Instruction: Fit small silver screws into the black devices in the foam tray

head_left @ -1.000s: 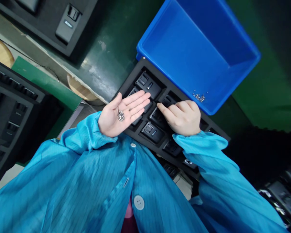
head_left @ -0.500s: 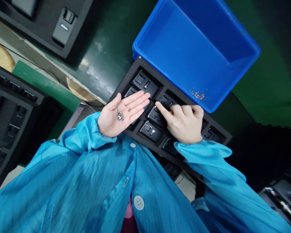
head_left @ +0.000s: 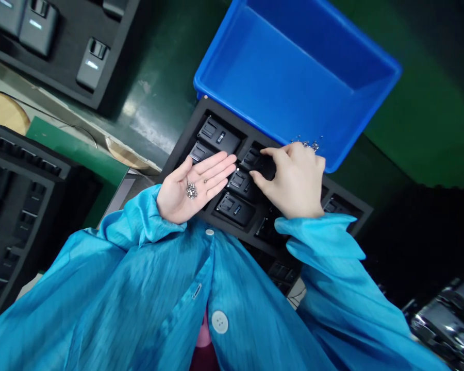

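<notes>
Screws point(head_left: 192, 190) loose on open left hand point(head_left: 174, 196), right hand point(head_left: 294, 180) curled over black foam tray point(head_left: 185, 129), apparently empty

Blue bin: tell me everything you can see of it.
The blue bin is an open, rectangular tub of glossy plastic with sloping walls and a raised rim. A small cluster of tiny silver screws lies inside at its near edge. The right hand overlaps that edge in view; contact cannot be told. The bin sits on a green surface, its near side against a black foam tray.
</notes>
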### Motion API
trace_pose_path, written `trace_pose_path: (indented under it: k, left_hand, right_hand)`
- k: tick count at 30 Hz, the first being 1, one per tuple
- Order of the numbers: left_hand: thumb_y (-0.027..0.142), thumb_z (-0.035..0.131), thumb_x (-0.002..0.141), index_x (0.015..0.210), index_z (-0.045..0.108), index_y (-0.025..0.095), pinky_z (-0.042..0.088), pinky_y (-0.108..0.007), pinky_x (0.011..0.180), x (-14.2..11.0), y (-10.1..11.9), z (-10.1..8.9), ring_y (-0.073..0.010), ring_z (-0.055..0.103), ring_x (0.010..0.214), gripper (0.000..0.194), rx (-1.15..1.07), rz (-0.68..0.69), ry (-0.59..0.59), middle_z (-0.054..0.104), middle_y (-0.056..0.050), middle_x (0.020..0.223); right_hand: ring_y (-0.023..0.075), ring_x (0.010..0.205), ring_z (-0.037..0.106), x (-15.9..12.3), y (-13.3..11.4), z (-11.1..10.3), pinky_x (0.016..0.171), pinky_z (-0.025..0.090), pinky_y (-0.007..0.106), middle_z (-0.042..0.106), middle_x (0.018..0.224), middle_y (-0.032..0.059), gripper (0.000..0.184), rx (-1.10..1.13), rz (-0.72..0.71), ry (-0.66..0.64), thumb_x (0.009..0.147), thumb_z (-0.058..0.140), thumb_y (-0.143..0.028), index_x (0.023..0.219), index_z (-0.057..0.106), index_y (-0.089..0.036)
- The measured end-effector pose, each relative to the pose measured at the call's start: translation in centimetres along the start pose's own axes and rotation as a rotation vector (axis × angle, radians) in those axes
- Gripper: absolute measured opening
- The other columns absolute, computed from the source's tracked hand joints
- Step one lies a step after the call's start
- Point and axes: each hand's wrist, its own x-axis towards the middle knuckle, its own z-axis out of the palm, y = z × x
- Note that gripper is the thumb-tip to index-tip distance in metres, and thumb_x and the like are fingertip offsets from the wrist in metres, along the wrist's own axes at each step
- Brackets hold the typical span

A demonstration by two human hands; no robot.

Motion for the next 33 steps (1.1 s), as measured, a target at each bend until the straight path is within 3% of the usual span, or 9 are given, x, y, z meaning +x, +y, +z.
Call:
trace_pose_path:
  k: [7,10,14,22,33]
  left_hand:
    - [0.050,0.015,0.108,0.166,0.022,0.009,0.040,-0.033,0.120,0.3,-0.6,0.6,-0.0217,0.047,0.148,0.071,0.039,-0.019,0.005,0.047,-0.012,0.160]
    - [0.050,0.015,0.108,0.165,0.024,0.009,0.041,-0.032,0.119,0.4,-1.1,0.8,-0.0213,0.047,0.148,0.070,0.056,-0.045,-0.029,0.046,-0.012,0.160]
    - [0.049,0.016,0.108,0.165,0.022,0.008,0.041,-0.032,0.119,0.4,-0.9,0.6,-0.0215,0.047,0.148,0.070,0.068,-0.026,-0.056,0.045,-0.012,0.160]
    - [0.048,0.017,0.110,0.167,0.015,0.012,0.031,-0.032,0.127,-0.2,1.6,0.8,-0.0180,0.045,0.149,0.067,0.107,0.111,-0.002,0.046,-0.009,0.161]
    - [0.049,0.020,0.109,0.167,0.015,0.013,0.032,-0.030,0.127,-0.4,1.6,0.4,-0.0175,0.040,0.153,0.068,0.109,0.112,-0.003,0.048,-0.009,0.160]
  right_hand:
    - [0.0345,0.100,0.055,0.6,1.5,-0.4,0.085,0.039,0.051,0.063,0.104,0.0158,0.031,-0.039,-0.036,-0.024,0.083,0.072,-0.037,0.107,0.071,-0.017]
    - [0.0341,0.099,0.056,0.7,1.3,-0.4,0.084,0.040,0.051,0.063,0.103,0.0160,0.040,-0.017,-0.057,-0.037,0.086,0.072,-0.043,0.115,0.072,-0.017]
    - [0.0353,0.101,0.057,0.6,-0.2,-0.2,0.085,0.040,0.050,0.063,0.107,0.0161,0.049,0.000,-0.041,-0.028,0.084,0.075,-0.035,0.129,0.066,-0.017]
    - [0.0365,0.107,0.055,1.7,-1.8,-2.1,0.087,0.039,0.049,0.060,0.116,0.0164,0.045,-0.086,-0.054,-0.180,0.093,0.063,-0.035,0.135,0.061,-0.022]
    - [0.0353,0.108,0.053,2.0,-1.9,-3.2,0.087,0.034,0.047,0.061,0.115,0.0161,0.040,-0.203,-0.142,-0.229,0.095,0.059,-0.032,0.132,0.061,-0.018]
